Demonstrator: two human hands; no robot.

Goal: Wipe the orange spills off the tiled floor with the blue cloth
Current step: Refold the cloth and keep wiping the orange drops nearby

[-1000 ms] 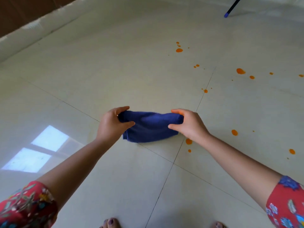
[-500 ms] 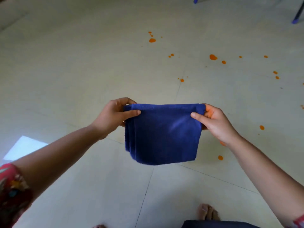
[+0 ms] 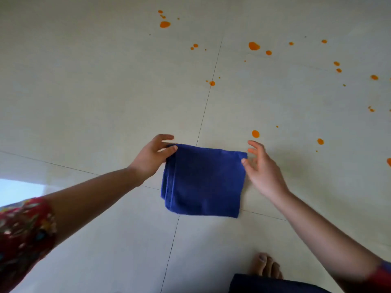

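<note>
Above the tiled floor (image 3: 105, 92) with orange spills (image 3: 254, 46), our left hand (image 3: 151, 157) pinches the blue cloth (image 3: 203, 182) by one corner. Our right hand (image 3: 262, 168) is spread wide, just beside the opposite corner.

Soft even daylight — window glare (image 3: 20, 190) lower left; edges blurred, lines bowed.

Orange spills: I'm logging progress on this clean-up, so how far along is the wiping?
Barely begun. Done: the blue cloth is folded into a square. In hand: the left hand pinches its upper corner, while the right hand is open beside the other corner. Left: the orange spills dot the tiled floor as crisp drops, none smeared, so seemingly all the wiping lies ahead.
</note>
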